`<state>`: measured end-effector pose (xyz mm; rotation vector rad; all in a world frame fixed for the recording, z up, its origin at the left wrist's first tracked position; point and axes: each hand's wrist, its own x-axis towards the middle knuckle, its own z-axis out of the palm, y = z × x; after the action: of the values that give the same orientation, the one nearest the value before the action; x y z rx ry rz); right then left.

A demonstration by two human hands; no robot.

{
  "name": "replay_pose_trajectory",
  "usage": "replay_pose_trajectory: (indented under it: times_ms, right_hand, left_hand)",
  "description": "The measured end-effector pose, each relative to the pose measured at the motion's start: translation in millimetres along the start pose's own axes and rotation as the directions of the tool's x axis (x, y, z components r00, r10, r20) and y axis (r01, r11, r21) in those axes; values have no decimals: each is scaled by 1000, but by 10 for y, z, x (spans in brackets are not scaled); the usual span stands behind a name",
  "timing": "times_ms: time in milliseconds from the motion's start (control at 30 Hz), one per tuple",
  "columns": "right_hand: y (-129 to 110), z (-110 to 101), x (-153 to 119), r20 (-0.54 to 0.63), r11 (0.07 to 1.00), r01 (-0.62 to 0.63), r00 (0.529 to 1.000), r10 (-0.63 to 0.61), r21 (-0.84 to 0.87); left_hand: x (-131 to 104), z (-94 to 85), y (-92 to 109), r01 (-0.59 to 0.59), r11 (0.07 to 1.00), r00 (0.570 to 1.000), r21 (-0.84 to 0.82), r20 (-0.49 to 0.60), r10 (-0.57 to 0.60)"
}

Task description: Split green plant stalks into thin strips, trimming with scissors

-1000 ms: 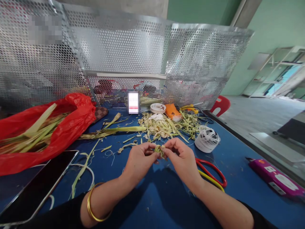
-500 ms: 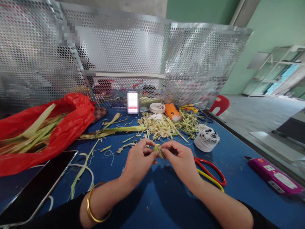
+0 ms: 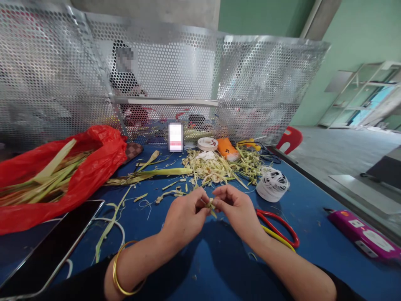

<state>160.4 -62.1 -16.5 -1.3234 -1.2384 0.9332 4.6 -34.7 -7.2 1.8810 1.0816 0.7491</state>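
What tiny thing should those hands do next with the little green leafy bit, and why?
I'd perhaps use the right hand to gently fold in the loose end of the small, pale-green leafy piece. That end pokes out below the fingertips, and the left hand pinches the piece from the other side, so it should stay steady.

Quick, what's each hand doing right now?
Left hand: closed, pinching a small green leaf piece.
Right hand: fingertips closed on the same piece.
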Motion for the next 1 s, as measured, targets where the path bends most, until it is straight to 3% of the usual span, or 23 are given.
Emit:
replay_pose_trajectory:
  times_ms: [200, 300, 733, 833, 1000]
  right_hand:
    - [-107, -80, 52, 216, 996, -32, 976, 14, 79]
    - [-147, -102, 52, 259, 995, -49, 966, 25, 88]
    - [-14, -23, 12, 168, 987, -96, 983, 74, 126]
    - [-40, -24, 0, 162, 996, -37, 986, 23, 82]
    - [-106, -63, 16, 152, 996, 54, 986, -63, 64]
  left_hand:
    - [36, -73, 75, 41, 992, 995, -119, 93, -30]
    - [31, -92, 94, 31, 995, 995, -99, 96, -21]
    - [-17, -60, 84, -45, 998, 995, 35, 86, 41]
    - [-7, -75, 120, -7, 999, 996, -41, 92, 11]
    - [50, -115, 182, 124, 946, 990, -301, 100, -98]
